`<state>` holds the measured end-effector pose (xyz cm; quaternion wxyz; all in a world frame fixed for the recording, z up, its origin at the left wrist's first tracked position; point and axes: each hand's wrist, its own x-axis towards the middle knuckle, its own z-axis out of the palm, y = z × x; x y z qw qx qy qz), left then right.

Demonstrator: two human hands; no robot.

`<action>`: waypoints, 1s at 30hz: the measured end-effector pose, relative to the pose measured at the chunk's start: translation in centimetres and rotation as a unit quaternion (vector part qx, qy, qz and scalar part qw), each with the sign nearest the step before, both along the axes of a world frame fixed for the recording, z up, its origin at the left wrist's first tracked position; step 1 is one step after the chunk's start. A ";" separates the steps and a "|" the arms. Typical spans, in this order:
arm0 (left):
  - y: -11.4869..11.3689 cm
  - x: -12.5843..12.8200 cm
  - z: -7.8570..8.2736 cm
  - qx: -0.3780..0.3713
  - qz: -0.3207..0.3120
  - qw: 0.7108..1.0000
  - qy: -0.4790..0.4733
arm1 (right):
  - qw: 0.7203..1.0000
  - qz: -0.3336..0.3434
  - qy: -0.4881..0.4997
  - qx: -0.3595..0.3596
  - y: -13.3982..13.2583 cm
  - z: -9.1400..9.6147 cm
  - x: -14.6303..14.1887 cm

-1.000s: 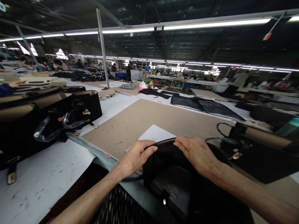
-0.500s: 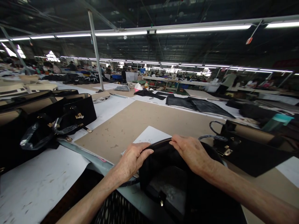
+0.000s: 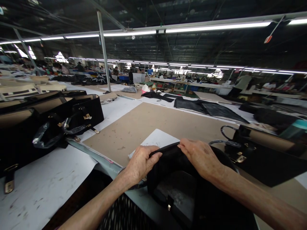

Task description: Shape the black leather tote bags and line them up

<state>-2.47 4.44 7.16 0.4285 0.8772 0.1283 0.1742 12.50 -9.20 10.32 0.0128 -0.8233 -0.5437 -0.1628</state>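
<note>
An open black handbag (image 3: 182,191) stands at the near edge of the table, its dark lining showing. My left hand (image 3: 141,163) is closed on the bag's left rim, fingers curled over the edge. My right hand (image 3: 201,158) grips the far rim, fingers folded over it. A white paper sheet (image 3: 155,140) lies just beyond the bag on a brown board (image 3: 153,123).
Several black handbags (image 3: 79,113) with gold clasps line the table at left, one wrapped in clear plastic (image 3: 48,134). Another black bag (image 3: 261,156) lies at right beside a teal cup (image 3: 297,126). Black fabric pieces (image 3: 208,108) lie farther back. Other workers stand at distant tables.
Both hands stay on the bag's rim. The view swung slightly left and then back; the hands and bag barely shifted.
</note>
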 end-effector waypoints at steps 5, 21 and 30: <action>-0.2 0.3 -0.5 -0.116 0.009 0.993 -0.009 | 1.000 -0.013 0.018 -0.010 0.1 0.4 -0.3; 0.0 0.4 -0.5 -0.138 0.002 0.990 0.029 | 0.996 0.027 0.087 0.006 -0.4 0.7 0.4; -0.8 3.3 3.9 0.171 -0.016 0.982 0.081 | 0.996 0.029 0.084 0.003 0.2 0.8 0.7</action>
